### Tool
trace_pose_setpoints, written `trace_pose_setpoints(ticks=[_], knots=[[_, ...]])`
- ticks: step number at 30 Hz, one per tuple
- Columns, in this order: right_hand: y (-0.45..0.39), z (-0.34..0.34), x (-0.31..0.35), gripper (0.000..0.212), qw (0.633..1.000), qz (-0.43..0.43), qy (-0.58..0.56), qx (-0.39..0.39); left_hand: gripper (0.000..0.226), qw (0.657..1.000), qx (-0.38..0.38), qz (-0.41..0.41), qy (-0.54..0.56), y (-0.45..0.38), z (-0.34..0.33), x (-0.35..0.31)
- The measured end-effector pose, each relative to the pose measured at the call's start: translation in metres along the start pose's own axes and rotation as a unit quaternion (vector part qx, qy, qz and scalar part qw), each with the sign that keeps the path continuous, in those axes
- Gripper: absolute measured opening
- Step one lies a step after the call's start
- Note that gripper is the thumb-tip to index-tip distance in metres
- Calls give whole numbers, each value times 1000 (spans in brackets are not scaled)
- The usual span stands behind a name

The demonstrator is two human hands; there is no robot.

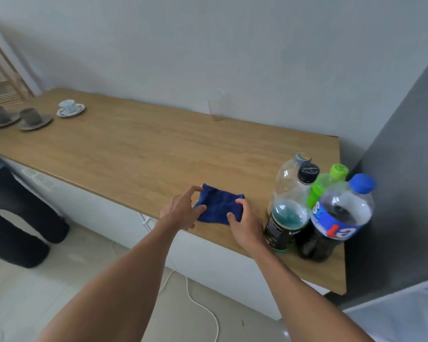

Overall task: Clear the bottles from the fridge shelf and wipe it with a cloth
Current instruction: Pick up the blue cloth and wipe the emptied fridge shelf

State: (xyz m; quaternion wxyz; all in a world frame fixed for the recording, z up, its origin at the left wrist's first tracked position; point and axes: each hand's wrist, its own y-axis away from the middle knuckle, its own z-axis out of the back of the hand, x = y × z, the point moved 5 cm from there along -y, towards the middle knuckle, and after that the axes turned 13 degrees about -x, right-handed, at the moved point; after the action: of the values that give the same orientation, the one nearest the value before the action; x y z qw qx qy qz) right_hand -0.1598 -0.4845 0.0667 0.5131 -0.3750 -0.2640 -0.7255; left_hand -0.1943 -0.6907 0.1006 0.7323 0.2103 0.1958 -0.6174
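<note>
A small dark blue cloth (218,206) lies folded near the front edge of the wooden counter (139,149). My left hand (183,209) pinches its left edge with thumb and fingers. My right hand (245,222) grips its right edge. Several plastic bottles stand clustered at the counter's right end: a large one with a blue cap and blue label (341,213), a green-capped one (326,183), a black-capped one (289,218) with teal liquid, and a clear one (286,174) behind. The grey fridge side (400,193) rises just to their right.
Two grey cups on saucers (32,118) and a white cup on a saucer (69,108) sit at the counter's far left. A clear glass (218,106) stands by the wall. Another person's legs (17,218) are at left. A white cord (198,302) lies on the floor.
</note>
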Motion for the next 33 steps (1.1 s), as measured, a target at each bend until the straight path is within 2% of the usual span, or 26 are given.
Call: trace_pose_setpoints(ticks=[5, 9, 12, 19, 27, 33], knots=[[-40, -16, 3, 21, 997, 14, -45, -54, 37, 997, 29, 3, 68, -44, -31, 5], [-45, -23, 1, 20, 996, -12, -29, -87, 36, 991, 44, 23, 123, -49, -38, 2], [-40, -23, 5, 21, 995, -15, -61, -83, 27, 990, 33, 30, 130, -42, -30, 4], [5, -1, 26, 19, 992, 22, -113, -57, 23, 991, -8, -4, 135, 14, 4, 2], [119, 83, 22, 21, 987, 72, -141, -31, 24, 988, -20, -29, 152, 155, 42, -14], [197, 206, -45, 21, 985, 75, -120, -99, 21, 980, 57, -81, 175, 259, -15, -94]])
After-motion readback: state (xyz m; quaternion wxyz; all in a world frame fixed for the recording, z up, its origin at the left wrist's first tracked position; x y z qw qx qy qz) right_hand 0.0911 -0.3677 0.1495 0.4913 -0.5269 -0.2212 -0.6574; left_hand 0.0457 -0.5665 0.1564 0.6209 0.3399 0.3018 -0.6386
